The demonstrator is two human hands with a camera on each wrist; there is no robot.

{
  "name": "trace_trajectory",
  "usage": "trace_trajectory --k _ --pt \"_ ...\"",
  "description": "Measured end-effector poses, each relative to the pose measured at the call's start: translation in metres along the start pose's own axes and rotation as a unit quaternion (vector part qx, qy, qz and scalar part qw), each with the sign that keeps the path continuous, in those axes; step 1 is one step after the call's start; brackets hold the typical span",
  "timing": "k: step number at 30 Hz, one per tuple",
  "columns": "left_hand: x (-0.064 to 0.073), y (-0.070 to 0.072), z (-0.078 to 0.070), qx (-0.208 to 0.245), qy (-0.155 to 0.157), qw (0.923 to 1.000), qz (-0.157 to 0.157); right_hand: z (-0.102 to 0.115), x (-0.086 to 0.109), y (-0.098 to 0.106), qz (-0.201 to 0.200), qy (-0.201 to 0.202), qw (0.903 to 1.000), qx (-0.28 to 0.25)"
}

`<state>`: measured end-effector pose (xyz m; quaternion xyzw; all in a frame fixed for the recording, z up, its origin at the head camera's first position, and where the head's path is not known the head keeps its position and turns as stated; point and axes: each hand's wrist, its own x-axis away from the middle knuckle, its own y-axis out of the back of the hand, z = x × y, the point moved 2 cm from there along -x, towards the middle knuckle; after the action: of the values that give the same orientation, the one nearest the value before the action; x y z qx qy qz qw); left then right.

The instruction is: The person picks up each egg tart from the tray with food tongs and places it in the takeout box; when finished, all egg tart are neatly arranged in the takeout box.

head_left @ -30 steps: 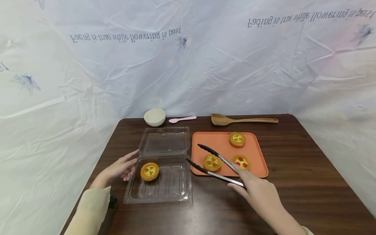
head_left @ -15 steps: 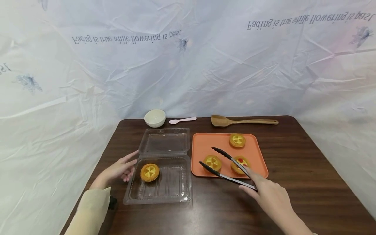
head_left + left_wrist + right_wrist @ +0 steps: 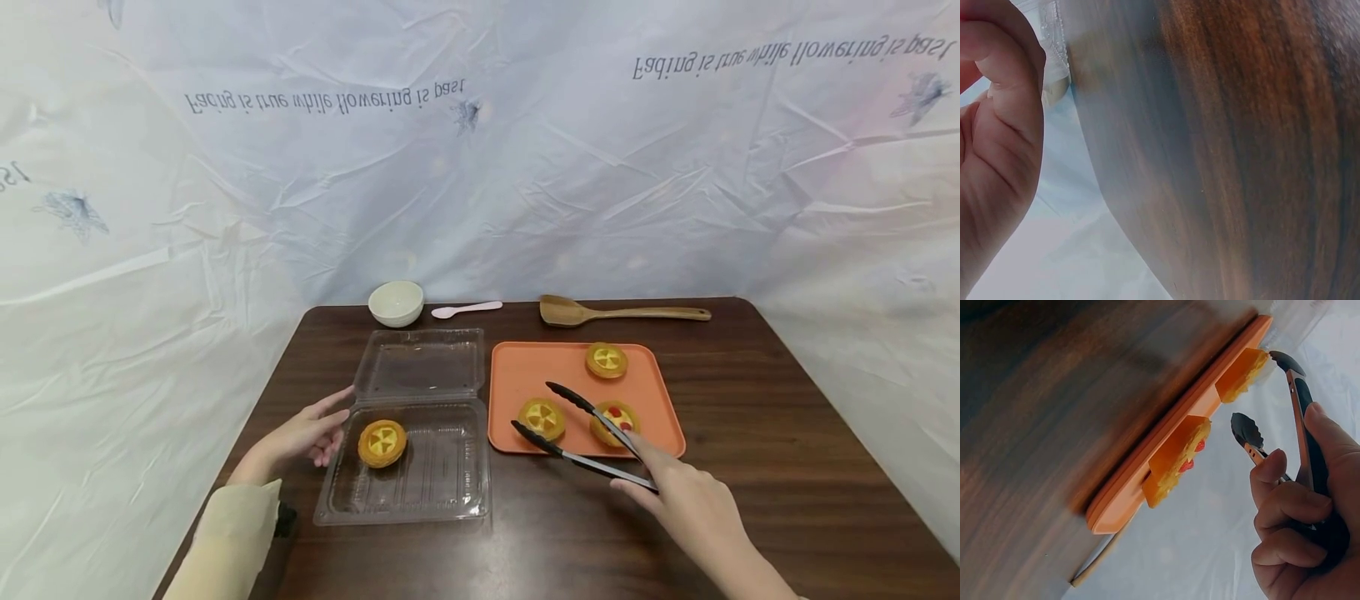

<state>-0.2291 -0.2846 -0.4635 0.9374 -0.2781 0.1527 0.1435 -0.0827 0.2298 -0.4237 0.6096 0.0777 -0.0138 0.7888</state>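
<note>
My right hand (image 3: 693, 504) grips black-tipped metal tongs (image 3: 538, 438), their arms spread and nothing between the tips. The tongs hover over the near side of an orange tray (image 3: 517, 367). Beneath their tips is a yellow-topped tart (image 3: 542, 419); the upper arm passes over a tart with red pieces (image 3: 615, 412). Another yellow tart (image 3: 606, 360) sits at the tray's back. On the left, my left hand (image 3: 300, 435) rests its index finger and thumb at the edge of a clear hinged plastic container (image 3: 442, 475). Its lid lies back, and one tart (image 3: 382, 443) is inside.
Along the table's back edge stand a white bowl (image 3: 396, 303), a pink spoon (image 3: 467, 310) and a wooden spatula (image 3: 622, 313). A pale printed curtain (image 3: 510, 183) hangs behind and beside the dark wooden table (image 3: 787, 450).
The tongs and my right hand have shifted right, from the gap beside the container to over the tray's near tarts, slowing in the last half second. My left hand stays in place.
</note>
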Motion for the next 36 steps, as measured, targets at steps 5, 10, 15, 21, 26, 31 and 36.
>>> trace_trajectory --k 5,10,15,21,26,31,36 --pt "0.0008 -0.0011 -0.0021 -0.003 0.001 1.0 0.001 -0.0012 0.0009 -0.0021 0.01 -0.005 0.9999 -0.006" --pt "-0.0002 -0.0009 -0.0025 0.001 0.001 1.0 0.002 -0.0027 0.0033 -0.0061 0.01 -0.006 0.9998 -0.016" --pt "-0.0004 -0.0012 -0.0027 0.001 -0.001 1.0 0.003 -0.0033 0.0049 -0.008 0.01 -0.004 0.9997 -0.021" --pt "0.0014 -0.0017 -0.002 -0.004 -0.003 1.0 0.004 -0.0041 0.0058 -0.0081 0.03 -0.011 0.9993 -0.019" --pt "0.0014 -0.0005 -0.0002 -0.005 -0.003 1.0 0.004 -0.0045 0.0065 -0.0076 0.046 -0.019 0.9986 -0.014" --pt "0.0014 0.0003 -0.0002 -0.007 -0.002 1.0 0.006 -0.0048 0.0062 -0.0071 0.028 -0.008 0.9996 -0.008" --pt "0.0011 -0.0004 -0.0018 -0.006 -0.001 1.0 0.006 -0.0046 0.0067 -0.0064 0.007 0.002 1.0 -0.002"
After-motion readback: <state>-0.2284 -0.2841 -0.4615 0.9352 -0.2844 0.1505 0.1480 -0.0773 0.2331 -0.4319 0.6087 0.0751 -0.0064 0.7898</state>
